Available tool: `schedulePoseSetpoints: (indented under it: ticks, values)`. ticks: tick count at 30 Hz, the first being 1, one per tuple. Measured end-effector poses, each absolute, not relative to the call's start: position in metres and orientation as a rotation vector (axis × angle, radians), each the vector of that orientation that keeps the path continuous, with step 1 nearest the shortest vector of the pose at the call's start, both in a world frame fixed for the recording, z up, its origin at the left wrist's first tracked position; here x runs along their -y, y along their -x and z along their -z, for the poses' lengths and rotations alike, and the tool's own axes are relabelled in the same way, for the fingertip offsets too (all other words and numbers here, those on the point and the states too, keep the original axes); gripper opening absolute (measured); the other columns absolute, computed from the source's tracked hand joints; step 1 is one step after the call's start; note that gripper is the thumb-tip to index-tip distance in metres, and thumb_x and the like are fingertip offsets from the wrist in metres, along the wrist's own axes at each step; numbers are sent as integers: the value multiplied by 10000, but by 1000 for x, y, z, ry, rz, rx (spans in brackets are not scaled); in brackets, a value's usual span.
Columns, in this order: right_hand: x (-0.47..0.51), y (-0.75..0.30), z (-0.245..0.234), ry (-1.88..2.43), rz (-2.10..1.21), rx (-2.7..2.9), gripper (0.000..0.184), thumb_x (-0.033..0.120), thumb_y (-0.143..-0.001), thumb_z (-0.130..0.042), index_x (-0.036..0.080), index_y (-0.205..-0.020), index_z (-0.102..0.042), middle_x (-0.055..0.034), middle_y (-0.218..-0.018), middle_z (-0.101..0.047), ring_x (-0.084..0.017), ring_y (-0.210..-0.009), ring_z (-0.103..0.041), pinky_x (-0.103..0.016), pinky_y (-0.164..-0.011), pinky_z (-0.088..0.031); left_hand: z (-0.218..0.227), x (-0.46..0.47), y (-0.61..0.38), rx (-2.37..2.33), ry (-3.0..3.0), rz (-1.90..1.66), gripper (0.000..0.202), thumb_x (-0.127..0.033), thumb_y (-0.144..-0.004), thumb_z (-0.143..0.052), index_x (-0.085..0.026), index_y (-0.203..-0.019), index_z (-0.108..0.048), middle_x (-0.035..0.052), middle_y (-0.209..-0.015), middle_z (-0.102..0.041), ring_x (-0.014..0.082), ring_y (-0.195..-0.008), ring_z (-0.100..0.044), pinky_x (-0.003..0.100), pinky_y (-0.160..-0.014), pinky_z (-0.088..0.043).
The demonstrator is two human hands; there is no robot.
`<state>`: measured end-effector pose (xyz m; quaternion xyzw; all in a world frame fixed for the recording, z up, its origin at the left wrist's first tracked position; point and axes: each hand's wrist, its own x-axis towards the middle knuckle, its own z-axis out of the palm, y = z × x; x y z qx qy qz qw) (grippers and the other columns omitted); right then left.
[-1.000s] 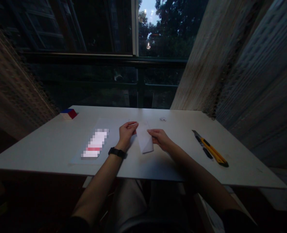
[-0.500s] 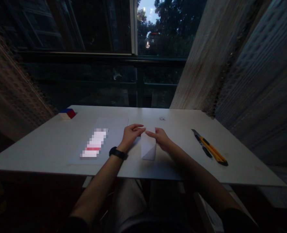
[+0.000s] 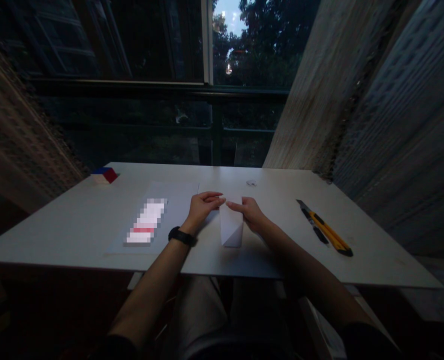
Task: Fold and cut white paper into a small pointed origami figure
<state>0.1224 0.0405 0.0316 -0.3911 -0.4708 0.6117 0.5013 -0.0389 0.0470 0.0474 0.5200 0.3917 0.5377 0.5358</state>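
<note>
head view: folded paper (image 3: 231, 229) on table (image 3: 75, 220), long axis near-to-far

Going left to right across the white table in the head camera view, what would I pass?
red and blue cube → flat paper sheet → left hand → folded paper → right hand → yellow utility knife

Thing: small folded piece of white paper (image 3: 231, 227)
Shape: narrow oblong, with diagonal creases making a triangle at its near end
Pose: flat on the white table (image 3: 75, 225), its long axis pointing away from the person
Place: middle of the table, its far end touched by the fingertips of the left hand (image 3: 202, 206) and right hand (image 3: 250, 211)
</note>
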Motion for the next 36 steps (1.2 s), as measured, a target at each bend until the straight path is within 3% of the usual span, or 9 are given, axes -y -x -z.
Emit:
schedulePoseSetpoints:
  ticks: [36]
  values:
    - [-38, -124, -36, 930, -1459, 1160, 339, 343, -523, -768, 110, -756, -688, -62, -696, -681, -174, -602, -593, -290, -584, -430, -50, -44, 40, -949, -1240, -1264, 389, -326, -499, -796, -122, -811, -685, 37, -655, -666, 147, -613, -608, 288, -620, -512]
